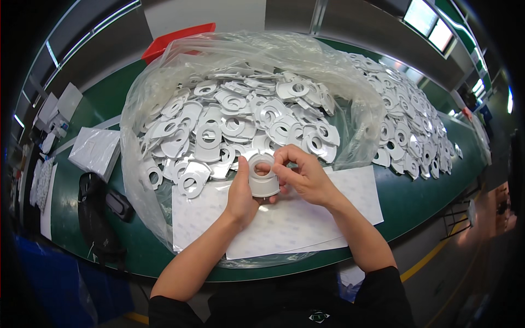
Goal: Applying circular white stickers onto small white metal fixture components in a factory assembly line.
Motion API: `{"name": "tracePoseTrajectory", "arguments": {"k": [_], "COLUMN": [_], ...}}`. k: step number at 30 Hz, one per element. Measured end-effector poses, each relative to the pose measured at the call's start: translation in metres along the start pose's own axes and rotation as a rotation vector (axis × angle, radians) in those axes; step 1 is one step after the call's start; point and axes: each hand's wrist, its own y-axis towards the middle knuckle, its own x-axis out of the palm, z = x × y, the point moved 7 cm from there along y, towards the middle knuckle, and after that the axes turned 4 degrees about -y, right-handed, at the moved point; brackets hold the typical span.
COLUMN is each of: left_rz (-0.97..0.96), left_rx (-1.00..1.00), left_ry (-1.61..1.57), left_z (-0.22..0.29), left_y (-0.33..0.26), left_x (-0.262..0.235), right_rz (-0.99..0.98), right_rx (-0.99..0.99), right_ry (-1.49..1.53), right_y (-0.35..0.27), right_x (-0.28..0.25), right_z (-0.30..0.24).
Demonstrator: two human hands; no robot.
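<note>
My left hand point(244, 190) is closed round a white plastic part point(264, 188) with a round hole and a flared lower end, its thumb along the left edge and fingertips showing underneath. At the part's upper right rim, my right hand point(304, 176) is closed in a pinch, thumb and forefinger on the edge of the ring. Whether a small piece sits between those fingertips cannot be made out. Just beyond my hands lies a big heap of similar white parts point(209, 135) in a clear plastic bag point(143, 104) with its mouth spread wide.
Under my hands lie white sheets point(317, 218) on the green table point(415, 191). A second heap of white parts point(407, 117) is at the right. To the left are a wrapped white stack point(94, 147), a black pouch point(97, 218) and a dark device point(118, 204). A red bin point(178, 37) stands behind the bag.
</note>
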Motion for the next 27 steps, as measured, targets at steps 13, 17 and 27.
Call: {"name": "tracePoseTrajectory", "arguments": {"k": [13, 17, 27], "left_rz": [0.017, 0.012, 0.044], "left_rx": [-0.017, -0.022, 0.030], "left_ry": [-0.013, -0.013, 0.084], "left_z": [0.001, 0.000, 0.006], "left_y": [-0.002, -0.001, -0.003], "left_x": [0.002, 0.002, 0.003], "right_rz": [0.016, 0.015, 0.177], "right_rx": [-0.011, -0.051, -0.297], "right_ry": [-0.057, -0.090, -0.395], "right_y": [0.000, -0.001, -0.004], "right_x": [0.000, 0.000, -0.007], "right_z": [-0.001, -0.003, -0.025]}}
